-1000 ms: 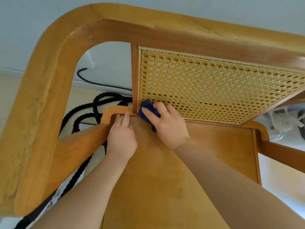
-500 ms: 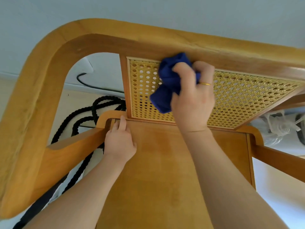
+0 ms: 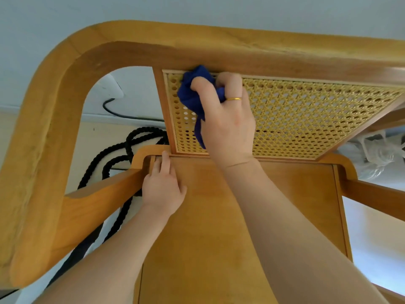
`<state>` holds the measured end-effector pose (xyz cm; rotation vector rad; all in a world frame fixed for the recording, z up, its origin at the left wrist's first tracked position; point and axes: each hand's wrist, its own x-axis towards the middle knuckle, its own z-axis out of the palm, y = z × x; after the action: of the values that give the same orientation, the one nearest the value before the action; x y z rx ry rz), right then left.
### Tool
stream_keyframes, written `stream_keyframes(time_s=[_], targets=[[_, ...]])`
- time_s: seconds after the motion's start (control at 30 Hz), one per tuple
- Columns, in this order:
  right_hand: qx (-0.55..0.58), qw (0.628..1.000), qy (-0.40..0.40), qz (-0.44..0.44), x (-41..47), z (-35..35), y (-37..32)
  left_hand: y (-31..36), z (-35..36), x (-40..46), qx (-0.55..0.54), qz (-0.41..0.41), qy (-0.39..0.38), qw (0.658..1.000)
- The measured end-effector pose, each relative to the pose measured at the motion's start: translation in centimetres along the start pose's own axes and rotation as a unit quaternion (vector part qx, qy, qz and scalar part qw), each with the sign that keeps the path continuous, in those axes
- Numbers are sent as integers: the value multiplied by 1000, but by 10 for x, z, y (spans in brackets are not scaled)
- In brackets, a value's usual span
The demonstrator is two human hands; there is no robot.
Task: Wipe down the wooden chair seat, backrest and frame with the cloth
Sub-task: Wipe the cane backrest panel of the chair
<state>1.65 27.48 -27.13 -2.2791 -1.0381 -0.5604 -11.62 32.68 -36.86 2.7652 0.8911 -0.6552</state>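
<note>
A wooden chair fills the view, with a flat seat (image 3: 219, 238), a woven cane backrest panel (image 3: 306, 119) and a thick curved frame (image 3: 54, 119) arching over it. My right hand (image 3: 228, 119) grips a bunched dark blue cloth (image 3: 192, 95) and presses it against the cane panel's upper left corner, just under the top rail. A tail of the cloth hangs down in front of the cane. My left hand (image 3: 163, 189) lies flat on the seat's back left corner, fingers together, holding nothing.
A black twisted rope (image 3: 114, 156) lies coiled on the pale floor behind the chair's left side. A thin black cable (image 3: 118, 114) runs along the wall base. Crumpled clear plastic (image 3: 372, 150) sits at the right behind the armrest (image 3: 372, 196).
My right hand lifted the cloth from the seat's back edge up the cane panel to its top left corner. My left hand stayed on the seat.
</note>
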Motion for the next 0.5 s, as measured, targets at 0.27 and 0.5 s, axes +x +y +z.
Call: stream_keyframes(time_s=[0.27, 0.5], targets=[[-41, 987, -37, 148, -25, -65, 94, 44, 6, -17, -38, -19, -6, 999], [1, 996, 26, 82, -37, -16, 62, 73, -1, -2, 63, 119, 15, 991]])
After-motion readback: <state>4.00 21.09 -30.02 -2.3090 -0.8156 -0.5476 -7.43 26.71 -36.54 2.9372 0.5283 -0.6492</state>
